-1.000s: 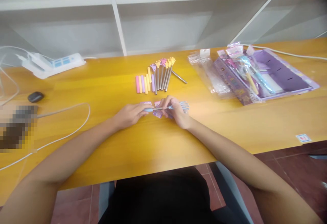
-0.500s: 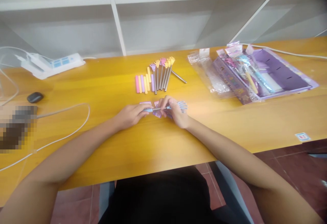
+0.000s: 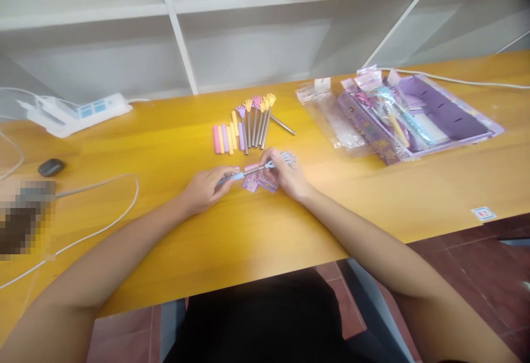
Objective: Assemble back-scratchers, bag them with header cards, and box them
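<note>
Between my hands is a blue hand-shaped scratcher with a metal rod (image 3: pixel 252 171). My left hand (image 3: pixel 206 188) is closed round its blue handle. Near the blue hand-shaped head, my right hand (image 3: pixel 285 175) pinches the other end. Small pink and purple cards (image 3: pixel 250 182) lie on the table just below the rod, partly covered. Beyond my hands, several metal rods with yellow, purple and pink hand-shaped heads (image 3: pixel 259 126) lie side by side. To their left is a row of pink, yellow and purple handles (image 3: pixel 224 138).
A purple box (image 3: pixel 459 115) holding packaged items sits at the right, with clear plastic bags (image 3: pixel 331 115) beside it. At the left are a power strip (image 3: pixel 91 112), a black mouse (image 3: pixel 51 167) and white cables. A small sticker (image 3: pixel 483 213) is near the front edge.
The rod now slants up to the right, and more of it shows between my hands. My left hand has shifted slightly left, uncovering more of the cards. The whole view has shifted a little.
</note>
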The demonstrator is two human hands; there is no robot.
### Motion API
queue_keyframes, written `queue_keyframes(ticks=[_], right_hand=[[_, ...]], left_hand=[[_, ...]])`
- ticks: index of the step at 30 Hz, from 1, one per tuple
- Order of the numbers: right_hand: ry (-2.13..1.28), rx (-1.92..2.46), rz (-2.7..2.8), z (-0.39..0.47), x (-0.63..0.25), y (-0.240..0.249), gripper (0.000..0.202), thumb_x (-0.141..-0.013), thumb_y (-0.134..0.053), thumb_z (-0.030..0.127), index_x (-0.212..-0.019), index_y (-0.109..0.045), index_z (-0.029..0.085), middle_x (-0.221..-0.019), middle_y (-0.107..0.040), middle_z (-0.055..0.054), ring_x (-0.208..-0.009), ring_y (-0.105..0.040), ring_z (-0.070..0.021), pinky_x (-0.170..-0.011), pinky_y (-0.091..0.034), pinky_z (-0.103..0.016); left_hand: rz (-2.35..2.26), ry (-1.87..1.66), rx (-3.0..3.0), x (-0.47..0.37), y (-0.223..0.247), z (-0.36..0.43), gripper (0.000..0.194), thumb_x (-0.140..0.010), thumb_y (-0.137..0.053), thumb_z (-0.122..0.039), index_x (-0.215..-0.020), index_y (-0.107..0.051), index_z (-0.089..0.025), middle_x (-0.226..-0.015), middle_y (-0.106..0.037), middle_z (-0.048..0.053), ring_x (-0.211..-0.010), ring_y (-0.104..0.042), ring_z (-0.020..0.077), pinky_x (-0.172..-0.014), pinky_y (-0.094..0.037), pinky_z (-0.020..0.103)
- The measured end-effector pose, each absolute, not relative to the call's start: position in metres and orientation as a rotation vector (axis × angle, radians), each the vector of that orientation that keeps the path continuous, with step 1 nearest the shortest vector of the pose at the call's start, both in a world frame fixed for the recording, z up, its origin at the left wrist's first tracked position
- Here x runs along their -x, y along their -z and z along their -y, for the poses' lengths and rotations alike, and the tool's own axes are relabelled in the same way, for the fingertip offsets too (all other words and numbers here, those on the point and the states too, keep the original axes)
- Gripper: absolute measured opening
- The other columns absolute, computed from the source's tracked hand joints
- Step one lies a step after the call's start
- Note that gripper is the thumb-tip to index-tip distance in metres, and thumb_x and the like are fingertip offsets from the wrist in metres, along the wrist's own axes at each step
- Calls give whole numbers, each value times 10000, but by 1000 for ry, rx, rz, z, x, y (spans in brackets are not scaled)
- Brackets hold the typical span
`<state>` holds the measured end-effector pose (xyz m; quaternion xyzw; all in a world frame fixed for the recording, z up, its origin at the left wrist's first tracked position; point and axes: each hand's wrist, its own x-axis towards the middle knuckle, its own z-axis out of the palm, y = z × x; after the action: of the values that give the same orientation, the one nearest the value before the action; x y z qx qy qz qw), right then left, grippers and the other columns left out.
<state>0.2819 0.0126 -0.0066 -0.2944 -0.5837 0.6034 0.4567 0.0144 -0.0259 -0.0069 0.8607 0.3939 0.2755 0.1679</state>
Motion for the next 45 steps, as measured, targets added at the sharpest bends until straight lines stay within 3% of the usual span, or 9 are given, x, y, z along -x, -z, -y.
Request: queue_keyframes(ticks=[11,22,30,34,37,45], right_hand=[[-1655,621,1288,-13,-281,10,603,-950,-662,816,-975,-573,220,-515,-334,109,-456,-273,-90,-489,-247,-231],[-1765,537,1327,-9,-277,8,601,-950,-641,781,-969,-651,180,-643,-536,39,-498,-391,-100,-510,-324,-270],[-1561,637,1447,-7,-279,7,631,-1015,-532,793,-871,-645,189,-552,-442,48,-513,-390,-123,-595,-377,-299],[-1430,689,1491,-6,-280,1,632,-1040,-498,765,-847,-665,187,-533,-432,37,-495,-365,-119,-555,-315,-291],[-1353,690,1494,-5,-279,-5,615,-1041,-512,731,-850,-697,176,-598,-502,10,-504,-389,-114,-527,-283,-289],[-1316,774,1450,1,-290,-29,560,-1057,-534,655,-838,-717,173,-698,-568,-34,-586,-470,-134,-564,-361,-295]], left_hand=[[-1157,-908,-2521,-15,6,25,192,-1076,-610,-343,-1196,-699,-223,-1030,-788,72,-900,-724,201,-848,-585,348],[-952,-1060,-2646,-16,6,22,197,-1062,-644,-217,-1253,-693,-225,-1003,-776,66,-877,-691,188,-796,-557,316],[-985,-721,-2635,-14,6,22,344,-1120,-504,-323,-1411,-658,-223,-1328,-779,130,-1116,-758,248,-968,-609,398],[-1037,-679,-2679,-14,12,21,362,-1139,-450,-369,-1356,-687,-201,-1293,-800,137,-1133,-776,272,-973,-612,415],[-1047,-635,-2687,-17,13,22,404,-1156,-394,-398,-1327,-693,-187,-1238,-811,142,-1072,-786,277,-928,-608,412],[-1058,-551,-2575,-25,10,26,483,-1167,-299,-482,-1201,-681,-187,-978,-780,113,-863,-736,254,-784,-541,358]])
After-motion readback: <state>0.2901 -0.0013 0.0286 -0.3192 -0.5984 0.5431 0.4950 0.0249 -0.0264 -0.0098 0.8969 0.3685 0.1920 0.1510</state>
